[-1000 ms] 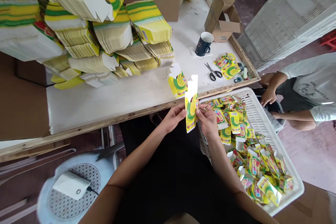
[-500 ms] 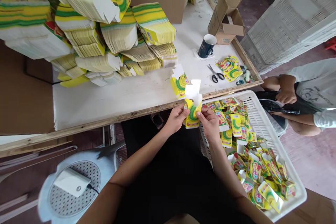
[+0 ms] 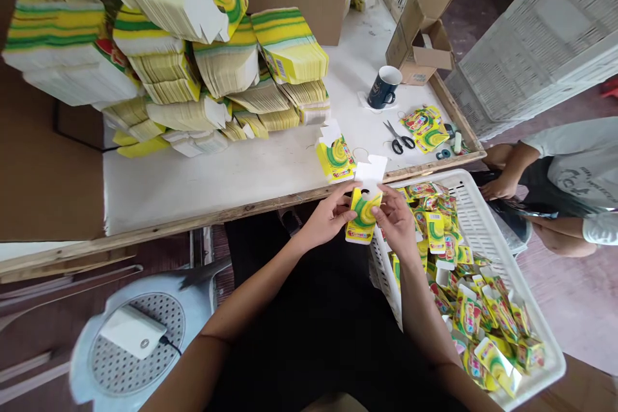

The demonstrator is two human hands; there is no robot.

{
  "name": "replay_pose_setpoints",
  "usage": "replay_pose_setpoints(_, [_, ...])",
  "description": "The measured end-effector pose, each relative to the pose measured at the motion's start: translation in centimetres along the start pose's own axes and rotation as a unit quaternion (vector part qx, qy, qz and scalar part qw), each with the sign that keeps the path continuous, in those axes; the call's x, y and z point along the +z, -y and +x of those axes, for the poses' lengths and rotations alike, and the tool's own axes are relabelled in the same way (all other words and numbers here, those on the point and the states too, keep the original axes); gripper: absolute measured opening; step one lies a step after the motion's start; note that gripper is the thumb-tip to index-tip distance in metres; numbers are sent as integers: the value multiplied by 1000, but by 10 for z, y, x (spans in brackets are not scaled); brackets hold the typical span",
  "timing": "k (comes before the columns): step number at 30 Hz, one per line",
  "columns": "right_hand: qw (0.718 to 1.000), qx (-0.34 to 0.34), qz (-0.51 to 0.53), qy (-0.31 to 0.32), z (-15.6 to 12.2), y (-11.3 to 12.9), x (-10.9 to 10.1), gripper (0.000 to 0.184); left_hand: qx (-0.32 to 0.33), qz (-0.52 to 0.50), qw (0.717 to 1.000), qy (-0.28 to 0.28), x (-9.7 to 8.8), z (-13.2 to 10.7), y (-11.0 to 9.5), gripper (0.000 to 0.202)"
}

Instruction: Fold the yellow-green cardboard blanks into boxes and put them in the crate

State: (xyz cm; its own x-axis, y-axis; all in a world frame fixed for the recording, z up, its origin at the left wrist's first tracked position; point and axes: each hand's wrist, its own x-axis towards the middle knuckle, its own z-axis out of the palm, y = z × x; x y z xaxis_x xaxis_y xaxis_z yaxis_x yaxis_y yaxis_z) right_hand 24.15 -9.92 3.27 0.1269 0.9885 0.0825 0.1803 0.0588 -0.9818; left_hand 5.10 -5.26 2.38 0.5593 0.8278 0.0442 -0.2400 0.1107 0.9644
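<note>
A bare left hand and right hand pinched opposite sides of a small yellow-and-green cardboard carton between their fingers, neither hand nearer, its long axis pointing past its white flap toward a white, wood-edged table.

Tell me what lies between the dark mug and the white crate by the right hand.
In the head view, black-handled scissors and, nearer the crate, the table's wooden edge.
</note>
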Motion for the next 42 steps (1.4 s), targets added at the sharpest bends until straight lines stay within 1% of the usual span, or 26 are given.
replay_pose_setpoints(2, [1000, 4, 6, 26, 1, 4, -6, 28, -30, -21, 999, 31, -1, -1, 0, 58])
replay_pose_setpoints(3, [1000, 0, -3, 30, 1, 6, -8, 24, -46, -29, 997, 46, -1, -1, 1, 57])
replay_pose_setpoints(4, [999, -11, -21, 27, 2, 7, -9, 24, -59, -35, 996, 55, 0, -2, 1, 58])
replay_pose_setpoints(5, [999, -28, -41, 20, 3, 8, -9, 26, -65, -39, 995, 57, 1, -3, 2, 61])
replay_pose_setpoints(7, [996, -58, -63, -5, 4, 7, -8, 24, -62, -41, 996, 46, 3, -3, 2, 76])
replay_pose_setpoints(9, [996, -64, -51, -36, 5, 5, -5, 22, -50, -36, 997, 43, 4, -3, 3, 89])
replay_pose_setpoints(10, [996, -61, -42, -50, 5, 4, -5, 27, -45, -29, 997, 47, 4, -2, 4, 90])
replay_pose_setpoints(11, [996, -59, -41, -58, 4, 3, -4, 30, -40, -22, 998, 54, 3, -2, 5, 85])
replay_pose_setpoints(13, [993, -79, -70, -54, 3, 3, -7, 30, -28, -9, 998, 53, 2, -1, 6, 69])
replay_pose_setpoints(14, [990, -92, -91, -47, 3, 4, -9, 34, -19, -1, 999, 43, 2, -1, 7, 62])
replay_pose_setpoints(16, [987, -103, -124, -26, 2, 7, -13, 49, -7, 22, 1000, 20, 2, -1, 7, 55])
replay_pose_setpoints(17, [987, -90, -131, -12, 2, 9, -15, 50, -5, 38, 999, 11, 3, -2, 7, 53])
replay_pose_setpoints(18, [989, -67, -135, 1, 2, 11, -16, 47, -5, 55, 998, 4, 5, -2, 7, 52])
replay_pose_setpoints(20, [988, -10, -150, 26, 2, 13, -15, 42, -9, 77, 997, 3, 7, -4, 5, 52])
replay_pose_setpoints(21, [986, 12, -164, 29, 2, 14, -13, 43, -8, 81, 997, 8, 9, -5, 4, 52])
replay_pose_setpoints(23, [978, 27, -208, 12, 2, 14, -8, 43, 0, 75, 997, 27, 10, -5, 3, 52])
replay_pose_setpoints(25, [967, 20, -254, -14, 2, 15, -3, 43, 7, 58, 997, 40, 10, -5, 3, 51])
replay_pose_setpoints(27, [959, 12, -281, -32, 2, 15, 1, 43, 8, 35, 999, 32, 8, -4, 3, 51])
replay_pose_setpoints(31, [957, -8, -287, -29, -2, 14, 4, 41, -24, -18, 1000, 3, 9, -3, 6, 61])
replay_pose_setpoints(34, [957, -45, -282, -49, -5, 10, 0, 36, -45, -26, 999, 8, 16, -3, 7, 68])
replay_pose_setpoints(36, [961, -60, -260, -68, -7, 9, -7, 35, -28, 2, 999, 37, 23, -2, 4, 66])
replay_pose_setpoints(38, [958, -67, -256, -110, -8, 10, -21, 34, 26, 73, 995, 65, 26, 3, 2, 64])
replay_pose_setpoints(39, [948, -71, -274, -147, -8, 12, -29, 33, 60, 129, 988, 63, 25, 7, 2, 63])
replay_pose_setpoints(40, [931, -79, -303, -187, -9, 13, -38, 32, 93, 195, 975, 46, 21, 13, 2, 64])
replay_pose_setpoints(41, [910, -89, -338, -222, -9, 15, -47, 32, 118, 268, 956, 16, 16, 19, 4, 64])
replay_pose_setpoints(42, [891, -98, -368, -246, -9, 15, -55, 33, 127, 339, 932, -23, 9, 26, 6, 64])
